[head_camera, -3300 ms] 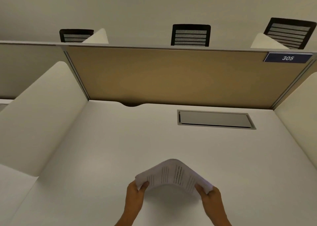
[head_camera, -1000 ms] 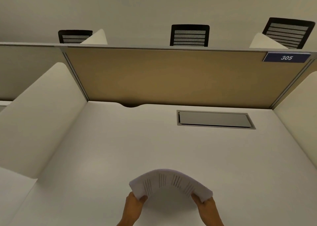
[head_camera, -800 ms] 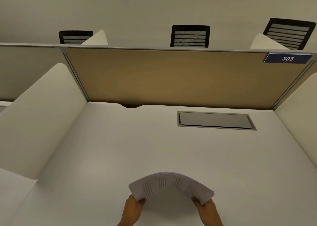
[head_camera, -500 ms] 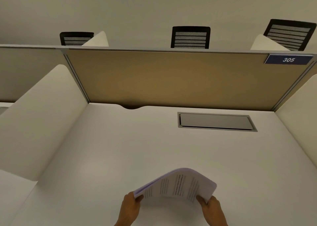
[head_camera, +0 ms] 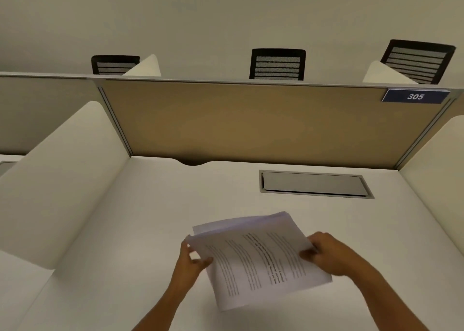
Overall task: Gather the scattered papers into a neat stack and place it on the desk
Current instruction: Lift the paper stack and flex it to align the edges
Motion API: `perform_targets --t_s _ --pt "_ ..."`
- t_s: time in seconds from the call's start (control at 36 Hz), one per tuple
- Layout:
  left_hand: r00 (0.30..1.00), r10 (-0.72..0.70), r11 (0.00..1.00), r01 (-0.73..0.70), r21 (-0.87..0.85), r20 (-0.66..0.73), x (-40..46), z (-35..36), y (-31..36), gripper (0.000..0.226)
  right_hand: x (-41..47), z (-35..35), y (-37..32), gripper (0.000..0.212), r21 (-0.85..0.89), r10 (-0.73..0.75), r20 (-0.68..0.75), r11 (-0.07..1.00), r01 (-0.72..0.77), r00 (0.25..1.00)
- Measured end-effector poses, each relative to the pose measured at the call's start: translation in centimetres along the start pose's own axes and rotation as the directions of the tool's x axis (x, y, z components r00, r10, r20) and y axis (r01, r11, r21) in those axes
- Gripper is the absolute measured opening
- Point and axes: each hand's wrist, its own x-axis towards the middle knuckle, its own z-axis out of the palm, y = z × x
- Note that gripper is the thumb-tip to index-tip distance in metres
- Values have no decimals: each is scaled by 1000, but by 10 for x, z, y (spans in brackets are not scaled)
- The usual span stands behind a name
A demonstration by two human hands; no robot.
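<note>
The stack of papers [head_camera: 258, 258] was white with printed text, its sheets slightly fanned, tilted over the white desk [head_camera: 125, 230].

You're seated at a study carrel in an office or library-type reading room. The white desk [head_camera: 351, 230] is boxed in by a tan fabric partition [head_camera: 251, 122] ahead and white curved side dividers [head_camera: 55, 187] on both flanks. A blue number plate reading 305 [head_camera: 415, 96] marks the seat at the partition's top right corner. A grey flip-lid cable box [head_camera: 313, 183] is set flush into the desktop, with a cable notch [head_camera: 192, 163] at the back edge. Three black mesh chair backs [head_camera: 277, 64] show beyond the partition, with further dividers between them.
</note>
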Motion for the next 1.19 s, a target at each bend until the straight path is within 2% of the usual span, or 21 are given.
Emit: perform_targets --t_s 0.06,0.08,0.17,0.22,0.25,0.31,0.39,0.44,0.5,0.56,0.61,0.72,0.83,0.92,1.0,1.06,1.11,1.19 --pt "996 82 997 -83 9 36 5 1 14 86 1 -14 -10 14 -9 -14 13 1000 14 1000" --pt "995 96 995 -96 2 33 8 1 22 96 1 -20 -12 10 -3 -13 13 1000 13 1000" --pt "978 152 988 -145 60 -140 12 -1 46 131 1 -34 -18 6 7 -13 7 1000 13 1000" --pt "920 323 941 -287 181 -223 12 -5 65 132 0 -43 -23 5 -15 -12 15 1000 12 1000" --pt "877 438 888 -387 250 -198 11 -7 75 128 0 -47 -26 6 -40 -11 19 999 12 1000" --pt "826 564 778 -524 346 -18 11 -8 97 121 0 -53 -35 7 -125 -14 33 992 18 999" --pt "803 460 700 -591 401 380 8 5 130 104 1 -58 -58 10 -283 -56 75 956 75 996" --pt "750 362 716 -604 350 554 7 17 144 89 1 -60 -74 17 -363 -80 100 925 111 992" --pt "746 297 792 -541 282 596 7 25 146 65 1 -63 -87 24 -422 -98 124 895 142 987" --pt "802 255 870 -435 234 540 8 28 141 42 0 -68 -94 25 -452 -114 144 876 168 983" --pt "849 235 917 -355 183 473 8 30 133 32 0 -74 -96 20 -437 -118 140 884 169 983" --pt "918 206 964 -250 89 340 3 36 120 27 2 -81 -87 15 -257 -156 63 952 167 986" --pt "959 166 986 -158 -51 228 0 36 108 36 7 -76 -64 23 148 -177 -61 972 184 982" --pt "977 148 983 -128 -135 154 -3 35 100 35 8 -64 -47 28 474 -228 -106 844 250 968" --pt "985 130 979 -111 -169 110 -5 35 92 34 13 -43 -28 35 764 -213 -148 595 248 966" --pt "989 117 981 -101 -169 92 -6 35 87 35 15 -26 -20 38 845 -181 -162 482 231 970" --pt "991 105 983 -91 -162 79 -5 35 83 35 16 -8 -18 37 831 -154 -173 508 228 973" --pt "993 97 987 -88 -132 67 -4 35 77 36 18 16 -21 25 797 -75 -253 549 252 964"
